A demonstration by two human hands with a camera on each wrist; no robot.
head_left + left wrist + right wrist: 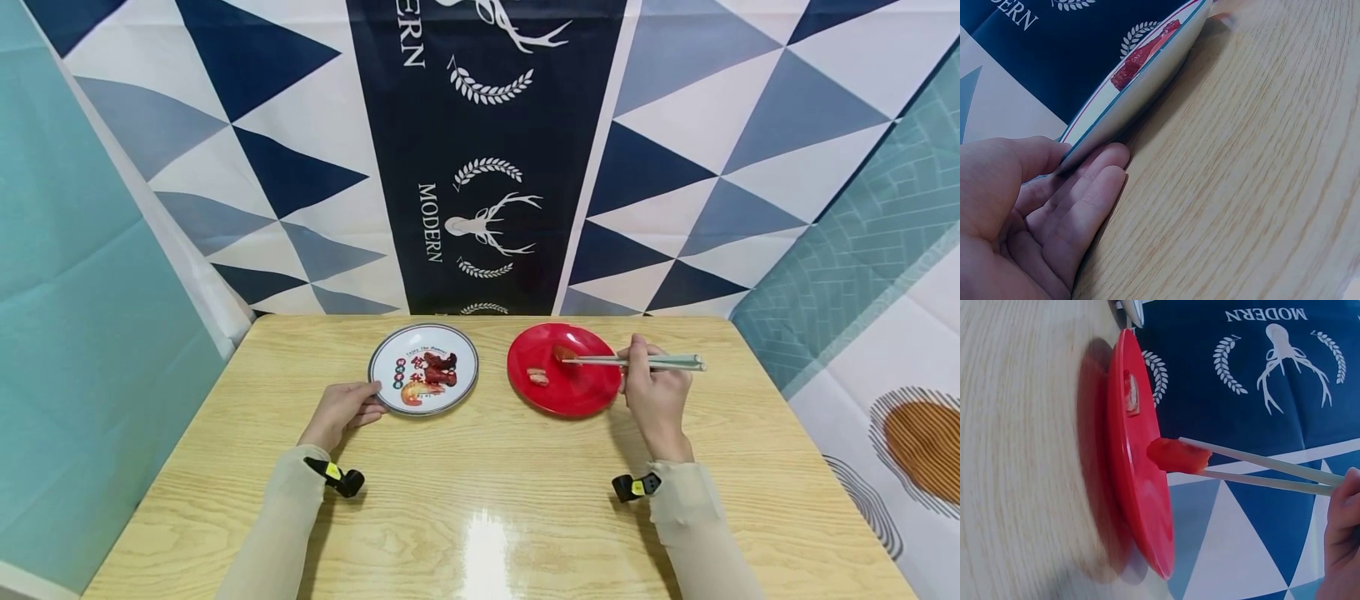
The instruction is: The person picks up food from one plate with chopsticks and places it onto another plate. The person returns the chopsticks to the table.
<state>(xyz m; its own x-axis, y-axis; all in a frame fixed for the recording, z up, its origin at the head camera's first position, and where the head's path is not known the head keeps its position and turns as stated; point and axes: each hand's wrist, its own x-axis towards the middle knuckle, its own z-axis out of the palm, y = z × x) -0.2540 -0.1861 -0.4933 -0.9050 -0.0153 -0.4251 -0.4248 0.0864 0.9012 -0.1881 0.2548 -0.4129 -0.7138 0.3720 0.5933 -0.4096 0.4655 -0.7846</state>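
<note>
My left hand (345,411) pinches the near-left rim of a white plate (467,358), thumb on top and fingers underneath. Dark red, glossy food pieces (441,371) and an orange, shrimp-like piece (417,392) lie on that plate. On the right, a pair of pale green chopsticks (660,362) is held in my right hand (657,400). Between the chopstick tips is a red-orange food piece (1177,455), over the red plate (1119,431). A small pale-and-red food piece (537,377) lies at the left of the red plate.
Both plates stand near the back edge of the light wooden table (420,483). Behind it hangs a patterned cloth (495,167) with triangles and deer heads. Fabric walls close off the left and right sides.
</note>
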